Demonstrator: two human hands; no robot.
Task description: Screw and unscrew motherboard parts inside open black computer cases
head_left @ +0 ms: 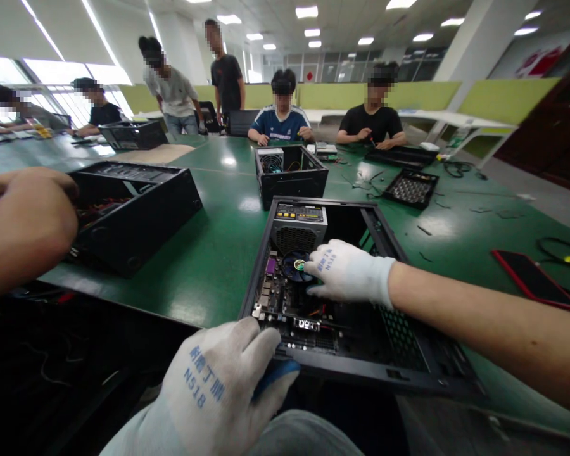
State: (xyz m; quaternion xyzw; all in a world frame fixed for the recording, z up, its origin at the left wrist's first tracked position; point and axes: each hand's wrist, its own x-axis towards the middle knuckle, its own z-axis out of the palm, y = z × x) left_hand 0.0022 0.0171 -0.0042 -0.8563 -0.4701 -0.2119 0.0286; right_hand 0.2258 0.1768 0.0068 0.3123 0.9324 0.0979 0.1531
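Note:
An open black computer case [389,373] lies on its side at the table's near edge. My left hand [213,380], in a white glove with blue lettering, is closed round its near left edge, thumb and fingers apart across the frame. Inside the case is my gloved right hand [344,269], at the right side of the round CPU cooler fan [294,265]. Its thumb and fingers are apart, and the fingertips partly hide the fan's edge. A grey power supply [300,221] sits behind the fan. Below it is the motherboard [278,297], with a card [308,324] near my left hand.
Another case [142,221] stands to the left, with a co-worker's bare arm [28,228] over it. A third case [292,180] is just beyond mine. To the right lie a tray of small parts [411,189], cables and a red-edged black panel [532,278]. Several people work across the table.

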